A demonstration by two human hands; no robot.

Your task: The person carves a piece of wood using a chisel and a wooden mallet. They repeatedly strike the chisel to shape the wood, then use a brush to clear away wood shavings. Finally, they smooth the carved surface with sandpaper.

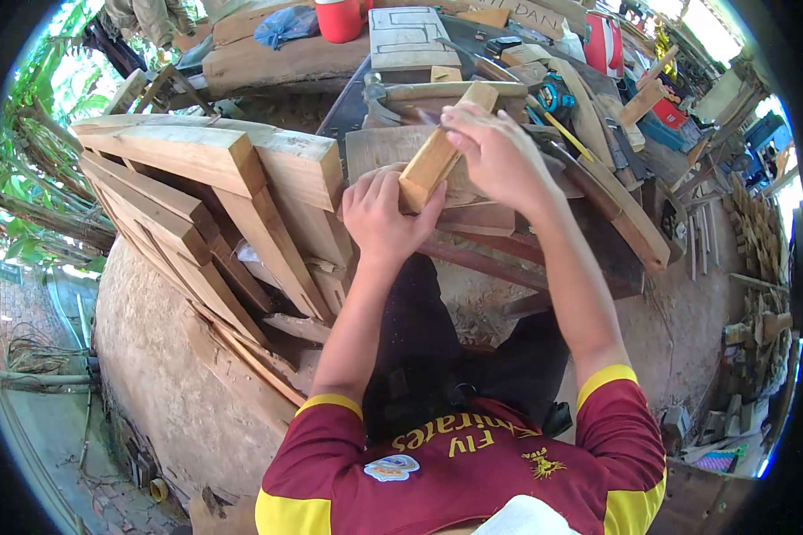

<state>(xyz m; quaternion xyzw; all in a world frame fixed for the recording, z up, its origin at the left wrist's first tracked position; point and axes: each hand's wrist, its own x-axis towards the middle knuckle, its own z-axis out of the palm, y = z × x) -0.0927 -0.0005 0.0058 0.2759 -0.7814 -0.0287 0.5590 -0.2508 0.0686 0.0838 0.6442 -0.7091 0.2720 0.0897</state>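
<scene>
My left hand is closed around the near end of a short wooden block, which is tilted up and away from me over the workbench. Against the block's upper part lies my right hand, its fingers bent together. A thin dark tip sticks out to the left of those fingers, too blurred to name. Beneath the block is a flat wooden board on the bench. Just beyond the hands rests a hammer with a wooden handle.
Stacked wooden frames stand close on my left. On the bench are a blue-and-black tool, a yellow pencil, a carved panel and long timber pieces. A red container and a blue plastic bag sit at the back.
</scene>
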